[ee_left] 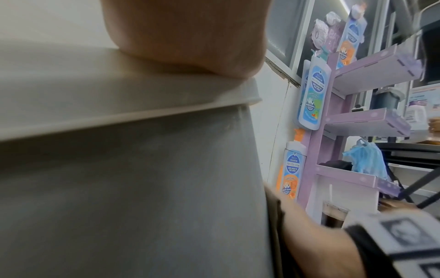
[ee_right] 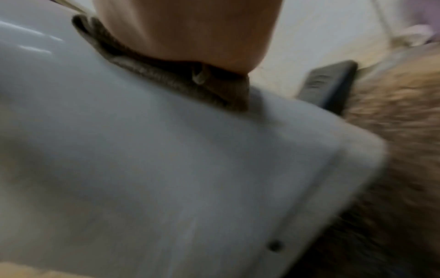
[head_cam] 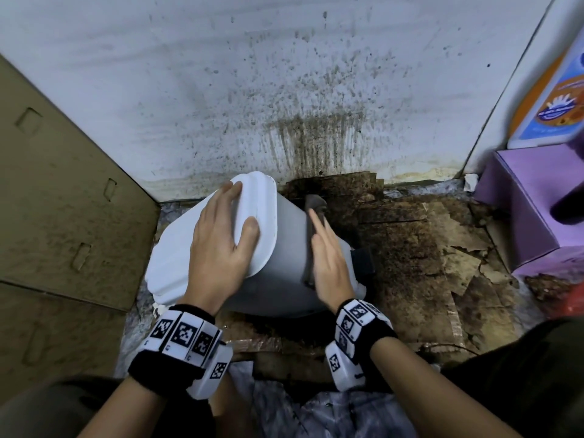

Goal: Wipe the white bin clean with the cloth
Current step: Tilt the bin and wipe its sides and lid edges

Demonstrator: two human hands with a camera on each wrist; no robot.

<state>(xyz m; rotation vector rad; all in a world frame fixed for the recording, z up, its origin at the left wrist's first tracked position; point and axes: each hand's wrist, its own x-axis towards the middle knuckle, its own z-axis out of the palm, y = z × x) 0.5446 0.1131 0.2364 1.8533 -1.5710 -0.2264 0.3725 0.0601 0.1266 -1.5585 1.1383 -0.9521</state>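
Observation:
The white bin (head_cam: 289, 245) leans tilted on the floor, its lid (head_cam: 177, 248) facing left and up. My left hand (head_cam: 221, 238) lies flat on the lid with fingers spread and the thumb near the lid's edge. My right hand (head_cam: 328, 263) presses a grey-brown cloth (head_cam: 314, 203) flat against the bin's grey side wall, fingers straight. The left wrist view shows the palm (ee_left: 185, 37) on the lid rim above the bin wall (ee_left: 142, 188). The blurred right wrist view has the cloth (ee_right: 166, 75) squeezed between my hand (ee_right: 190, 28) and the bin (ee_right: 166, 169).
A brown cardboard box (head_cam: 63, 216) stands at the left, and a stained white wall (head_cam: 284, 90) rises behind. Dirty, torn cardboard (head_cam: 410, 248) covers the floor. A purple display stand (head_cam: 531, 210) is at the right. The bin's black pedal (head_cam: 363, 260) sticks out beside my right hand.

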